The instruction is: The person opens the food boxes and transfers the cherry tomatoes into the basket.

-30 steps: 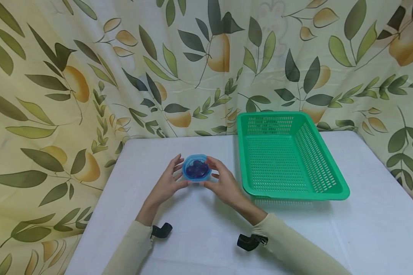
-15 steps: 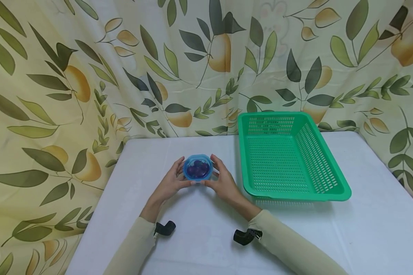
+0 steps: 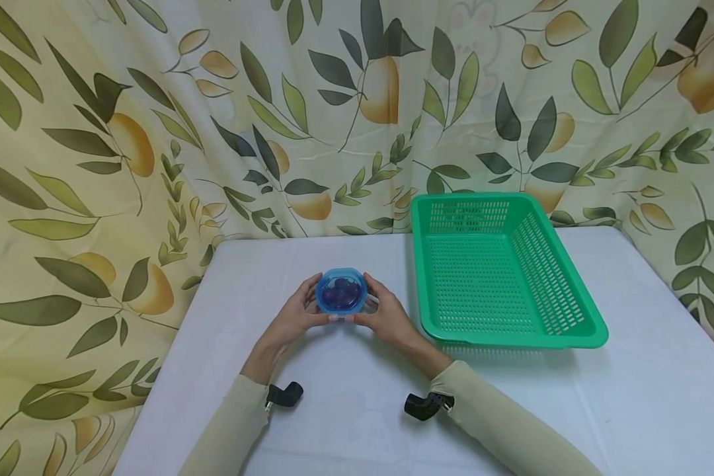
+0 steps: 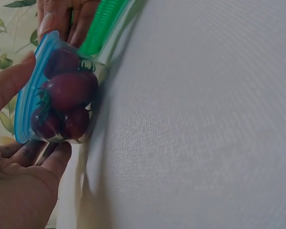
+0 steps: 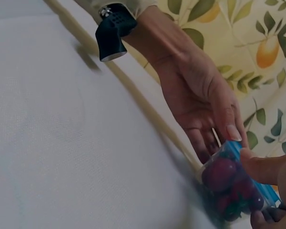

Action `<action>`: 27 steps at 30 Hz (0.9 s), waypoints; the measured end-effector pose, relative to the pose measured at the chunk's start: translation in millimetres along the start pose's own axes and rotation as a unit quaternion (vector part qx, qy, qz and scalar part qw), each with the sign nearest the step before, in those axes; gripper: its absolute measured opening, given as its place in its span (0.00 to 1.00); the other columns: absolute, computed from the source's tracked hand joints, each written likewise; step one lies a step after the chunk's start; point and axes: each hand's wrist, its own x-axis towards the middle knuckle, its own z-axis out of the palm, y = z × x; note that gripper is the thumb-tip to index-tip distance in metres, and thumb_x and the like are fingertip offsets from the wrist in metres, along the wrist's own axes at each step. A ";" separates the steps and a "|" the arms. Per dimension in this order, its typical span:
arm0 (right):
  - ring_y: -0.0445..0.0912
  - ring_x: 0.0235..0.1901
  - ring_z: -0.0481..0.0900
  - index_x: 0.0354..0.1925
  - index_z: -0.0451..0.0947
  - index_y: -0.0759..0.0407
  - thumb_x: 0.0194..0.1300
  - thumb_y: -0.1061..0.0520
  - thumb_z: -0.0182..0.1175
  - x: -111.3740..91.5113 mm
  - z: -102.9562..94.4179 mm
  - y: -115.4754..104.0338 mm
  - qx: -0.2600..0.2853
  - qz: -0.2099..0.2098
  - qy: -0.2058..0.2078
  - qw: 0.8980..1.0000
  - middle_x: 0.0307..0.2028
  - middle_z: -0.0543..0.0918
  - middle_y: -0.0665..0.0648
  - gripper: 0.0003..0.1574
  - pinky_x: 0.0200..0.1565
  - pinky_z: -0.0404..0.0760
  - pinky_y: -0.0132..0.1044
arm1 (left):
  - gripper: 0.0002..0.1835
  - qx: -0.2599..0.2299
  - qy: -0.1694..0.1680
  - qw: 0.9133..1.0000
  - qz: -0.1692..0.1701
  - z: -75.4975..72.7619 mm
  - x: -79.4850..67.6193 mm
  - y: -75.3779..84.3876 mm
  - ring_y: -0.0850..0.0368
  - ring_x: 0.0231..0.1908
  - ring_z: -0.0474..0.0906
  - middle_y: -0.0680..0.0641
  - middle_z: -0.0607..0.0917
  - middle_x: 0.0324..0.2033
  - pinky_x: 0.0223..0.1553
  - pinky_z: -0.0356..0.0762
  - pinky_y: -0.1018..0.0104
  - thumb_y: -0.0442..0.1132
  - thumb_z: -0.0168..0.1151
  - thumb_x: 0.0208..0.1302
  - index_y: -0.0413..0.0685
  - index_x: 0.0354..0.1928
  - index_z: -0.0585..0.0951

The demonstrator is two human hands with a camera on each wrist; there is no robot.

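A small clear container [image 3: 340, 291] with a blue lid holds several dark purple cherry tomatoes and sits left of the table's middle. My left hand [image 3: 311, 301] grips its left side, and my right hand [image 3: 370, 303] grips its right side. Both thumbs are at the near edge. In the left wrist view the container [image 4: 57, 90] lies between my left hand [image 4: 24, 157] and the right hand's fingers [image 4: 62, 16], low over the cloth. The right wrist view shows the container [image 5: 231, 183] with my left hand [image 5: 200, 100] against it. Whether it rests on the table is unclear.
An empty green perforated basket [image 3: 512, 340] stands just right of my hands, reaching to the back of the white-clothed table [image 3: 631, 396]. A leaf-and-fruit patterned curtain [image 3: 125, 132] hangs behind and to the left. Black wrist cameras [image 3: 285, 395] sit on both sleeves.
Both hands have drawn in a little tighter round the container. The container itself has stayed almost where it was.
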 end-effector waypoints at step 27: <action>0.61 0.68 0.70 0.75 0.56 0.72 0.54 0.65 0.76 0.2 -2.1 3.5 -0.070 -0.037 0.015 0.997 0.68 0.69 0.71 0.58 0.65 0.75 0.46 | 0.54 0.007 -0.002 1.000 0.012 -0.8 1.2 -3.6 0.47 0.78 0.53 0.47 0.60 0.77 0.74 0.59 0.51 0.33 0.77 0.55 0.55 0.79 0.56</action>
